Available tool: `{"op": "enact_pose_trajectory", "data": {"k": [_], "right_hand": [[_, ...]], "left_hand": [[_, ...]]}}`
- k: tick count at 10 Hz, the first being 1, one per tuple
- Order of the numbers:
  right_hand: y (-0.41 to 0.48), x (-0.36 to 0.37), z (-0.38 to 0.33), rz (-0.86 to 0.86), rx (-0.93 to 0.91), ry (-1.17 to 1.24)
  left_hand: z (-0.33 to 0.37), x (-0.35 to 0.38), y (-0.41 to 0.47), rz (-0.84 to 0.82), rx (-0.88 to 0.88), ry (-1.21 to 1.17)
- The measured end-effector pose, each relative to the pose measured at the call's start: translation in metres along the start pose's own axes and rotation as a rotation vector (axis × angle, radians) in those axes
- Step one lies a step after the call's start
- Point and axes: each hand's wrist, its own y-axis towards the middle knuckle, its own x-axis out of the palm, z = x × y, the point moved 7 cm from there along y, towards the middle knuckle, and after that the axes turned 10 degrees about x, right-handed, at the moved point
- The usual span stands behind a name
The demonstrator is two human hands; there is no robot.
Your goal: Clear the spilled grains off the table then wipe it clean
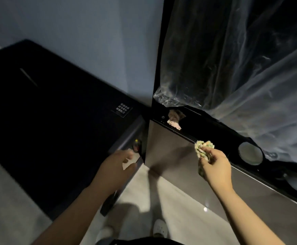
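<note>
Standing below both grips: pale shoes point(160, 228) on the tiled floor point(170, 200); anything shed from the wad would likely land here.
Left grip point(117, 163): fingers curled at the dark cabinet's point(47, 112) edge over a pale scrap; it is blurred, so I cannot tell whether it pinches anything.
Right grip point(215, 167): clamped on a crumpled greenish wad point(203, 147), which sticks out above the fingers.
Black ledge point(211, 129): at the wad's far side; it is narrow, so a carelessly placed wad could roll back off.
Second wad point(175, 118): on the ledge, beyond and left of the right grip.
Round opening point(250, 153): just right of the right grip.
Plastic sheet point(232, 59): hangs beyond; it could snag.
Grains and desk: neither can be made out; dim light could hide strays.
</note>
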Motion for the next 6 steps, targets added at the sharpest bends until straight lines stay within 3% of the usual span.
{"op": "enact_pose_trajectory", "data": {"k": [2, 5, 6], "right_hand": [[0.044, 0.018, 0.012, -0.103, -0.134, -0.147], [0.069, 0.039, 0.008, -0.132, -0.186, -0.168], [0.077, 0.055, 0.002, -0.231, -0.186, -0.226]], "left_hand": [[0.018, 0.007, -0.023, 0.157, -0.074, -0.063], [0.025, 0.018, -0.029, 0.129, -0.129, 0.01], [0.026, 0.018, -0.027, 0.155, -0.14, -0.004]]}}
